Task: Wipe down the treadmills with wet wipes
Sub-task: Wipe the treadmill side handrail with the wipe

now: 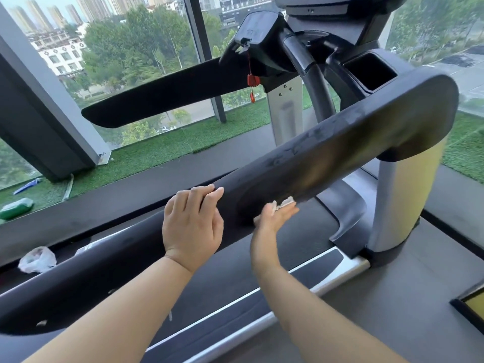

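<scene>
The treadmill [385,200] stands facing the window [146,45], with towers and trees outside; its near handrail [327,153], black and broad, runs from low on the left up to the rounded end over the silver upright, and its top shows faint streaks and smears. The left hand [193,224] rests on that rail about halfway along, palm down, fingers laid loosely over the top edge, gripping nothing. Just to its right, the right hand [272,218] is turned edge-on with straight fingers, flat against the rail's near side; it presses the wet wipe [284,204] to the black surface, and only crumpled white bits of the wipe show past the fingertips and below the palm. The two hands are near each other but apart.

Across the belt the far handrail [157,100] sticks out towards the left; a red safety clip [253,81] hangs on its cord from the console end; a square cup holder [370,72] sits open at the top of the near rail. Low down beyond the near rail lies a crumpled plastic bag [36,259]; on the green turf [162,150] by the glass lies a green packet [16,208].
</scene>
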A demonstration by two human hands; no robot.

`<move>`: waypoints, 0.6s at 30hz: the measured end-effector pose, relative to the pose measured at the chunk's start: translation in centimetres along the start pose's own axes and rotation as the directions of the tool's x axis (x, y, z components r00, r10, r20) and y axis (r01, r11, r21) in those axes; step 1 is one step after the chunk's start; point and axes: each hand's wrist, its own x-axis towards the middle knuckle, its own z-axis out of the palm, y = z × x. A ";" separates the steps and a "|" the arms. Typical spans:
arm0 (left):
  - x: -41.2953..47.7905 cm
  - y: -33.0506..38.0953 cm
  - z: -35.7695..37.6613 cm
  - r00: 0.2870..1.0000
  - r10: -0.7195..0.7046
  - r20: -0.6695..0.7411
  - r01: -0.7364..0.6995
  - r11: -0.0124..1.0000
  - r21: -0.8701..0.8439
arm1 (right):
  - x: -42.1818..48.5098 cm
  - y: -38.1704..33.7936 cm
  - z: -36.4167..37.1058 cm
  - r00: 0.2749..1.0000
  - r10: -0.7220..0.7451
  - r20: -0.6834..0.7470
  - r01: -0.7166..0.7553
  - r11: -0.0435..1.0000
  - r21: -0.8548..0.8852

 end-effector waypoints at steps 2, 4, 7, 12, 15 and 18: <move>-0.1 -0.1 -0.1 1.000 0.006 0.019 -0.005 1.000 -0.008 | -1.5 1.0 0.2 0.996 -0.059 0.063 0.061 0.998 -0.029; -0.1 -0.3 -0.4 0.999 0.013 0.052 -0.012 1.000 -0.029 | -0.8 0.3 -0.5 0.998 -0.043 0.040 0.045 0.998 -0.034; -0.2 -0.6 -0.9 0.993 0.024 0.118 -0.016 0.998 -0.066 | 1.9 -1.6 -1.5 0.988 0.051 -0.146 -0.053 0.999 -0.010; -0.3 -1.1 -1.7 0.975 0.050 0.218 -0.031 0.995 -0.090 | -1.2 0.4 1.5 0.980 -0.182 -0.074 0.170 0.975 -0.143; -0.4 -1.3 -1.9 0.964 0.079 0.254 -0.058 0.994 -0.089 | -2.7 2.5 1.9 0.955 -0.292 0.046 0.292 0.907 -0.303; -0.4 -1.5 -2.1 0.952 0.092 0.292 -0.068 0.994 -0.090 | -0.4 1.2 0.6 0.966 -0.256 -0.028 0.231 0.910 -0.343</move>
